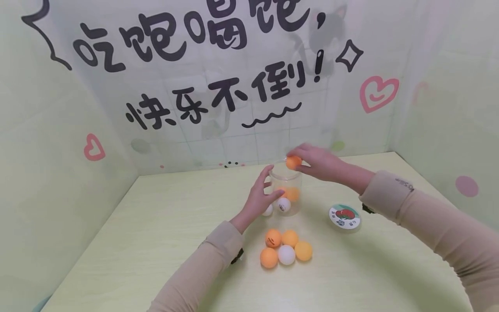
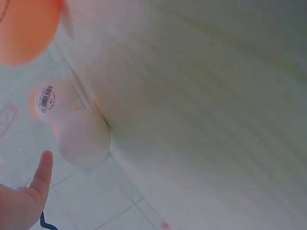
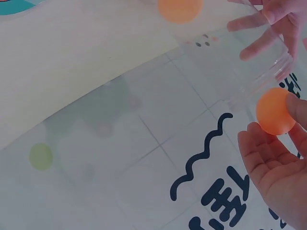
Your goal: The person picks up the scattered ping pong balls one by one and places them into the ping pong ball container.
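Note:
A clear jar (image 1: 290, 181) stands on the table with orange and white ping-pong balls inside. My left hand (image 1: 258, 200) holds the jar at its left side, thumb in front and fingers behind. Over the jar's mouth, my right hand (image 1: 321, 164) pinches an orange ping-pong ball (image 1: 293, 163) between thumb and fingers; the right wrist view shows this ball (image 3: 274, 111) just outside the rim. A white ball (image 1: 267, 210) sits by the jar's lower left, partly hidden by my left hand. The left wrist view shows a white ball (image 2: 84, 139) near my left thumb.
Nearer me lie several loose balls in a cluster, among them an orange one (image 1: 269, 258) and a white one (image 1: 286, 255). A round lid (image 1: 345, 217) with a red fruit picture lies to the right. A printed curtain (image 1: 234, 143) encloses the table's back and sides.

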The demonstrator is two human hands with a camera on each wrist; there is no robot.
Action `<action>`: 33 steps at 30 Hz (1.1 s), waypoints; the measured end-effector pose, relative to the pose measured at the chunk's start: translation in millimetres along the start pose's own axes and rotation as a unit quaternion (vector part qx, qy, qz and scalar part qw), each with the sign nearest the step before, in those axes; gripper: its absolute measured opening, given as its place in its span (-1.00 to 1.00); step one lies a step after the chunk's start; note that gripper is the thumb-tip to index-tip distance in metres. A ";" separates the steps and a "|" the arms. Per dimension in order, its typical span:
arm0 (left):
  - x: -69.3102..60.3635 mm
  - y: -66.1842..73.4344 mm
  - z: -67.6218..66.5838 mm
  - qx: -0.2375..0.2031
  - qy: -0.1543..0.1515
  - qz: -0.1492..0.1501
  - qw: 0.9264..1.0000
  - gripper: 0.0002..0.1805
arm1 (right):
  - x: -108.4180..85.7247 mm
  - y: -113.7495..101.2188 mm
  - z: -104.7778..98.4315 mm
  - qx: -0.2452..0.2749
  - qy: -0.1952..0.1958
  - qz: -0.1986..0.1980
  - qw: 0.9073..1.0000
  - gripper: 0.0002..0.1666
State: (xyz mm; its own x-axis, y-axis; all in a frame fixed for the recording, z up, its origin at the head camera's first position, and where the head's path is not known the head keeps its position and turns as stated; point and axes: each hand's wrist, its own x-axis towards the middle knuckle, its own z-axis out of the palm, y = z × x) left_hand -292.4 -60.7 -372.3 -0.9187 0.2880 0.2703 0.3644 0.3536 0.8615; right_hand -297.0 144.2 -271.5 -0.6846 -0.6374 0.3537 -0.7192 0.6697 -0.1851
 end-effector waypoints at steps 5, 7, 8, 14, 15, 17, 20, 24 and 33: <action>-0.6 -1.2 -0.1 -0.002 -0.001 0.005 1.000 -0.19 | -0.2 -2.7 7.4 -0.008 -0.001 0.001 1.000 -0.58; -0.6 -1.6 0.1 -0.001 -0.002 0.008 1.000 -0.19 | -0.7 -2.9 9.2 -0.012 -0.003 0.004 1.000 -0.58; -0.7 -1.8 0.1 -0.001 -0.002 0.010 1.000 -0.20 | -0.9 -3.0 9.7 -0.013 -0.004 0.006 1.000 -0.58; -1.5 -2.2 -0.6 0.001 -0.003 0.018 1.000 -0.20 | -2.7 -3.8 9.6 -0.008 -0.009 0.013 1.000 -0.59; -1.5 -2.3 -0.7 0.001 -0.003 0.017 1.000 -0.20 | -3.4 -4.0 9.2 -0.006 -0.009 0.013 1.000 -0.59; -1.8 -2.3 -0.9 0.002 -0.002 0.013 1.000 -0.20 | -4.8 -4.6 8.3 -0.006 -0.009 0.015 1.000 -0.59; -1.9 -2.9 -1.3 0.003 -0.001 0.015 1.000 -0.20 | -6.7 -4.8 7.7 -0.003 -0.008 0.018 1.000 -0.59; -2.6 -3.3 -2.0 0.003 -0.002 0.021 1.000 -0.20 | -10.1 -5.6 7.9 0.001 0.006 0.014 1.000 -0.60; -4.3 -3.9 -2.1 0.006 -0.003 0.039 0.999 -0.22 | -31.7 -18.5 10.4 0.030 0.030 0.001 0.999 -0.64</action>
State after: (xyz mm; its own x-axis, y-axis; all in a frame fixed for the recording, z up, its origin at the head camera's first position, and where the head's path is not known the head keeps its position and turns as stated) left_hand -290.2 -65.2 -375.9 -0.8864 0.3209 0.3336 0.4367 0.3404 0.8327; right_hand -263.2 148.0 -288.9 -0.6784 -0.6116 0.4071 -0.7254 0.6454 -0.2392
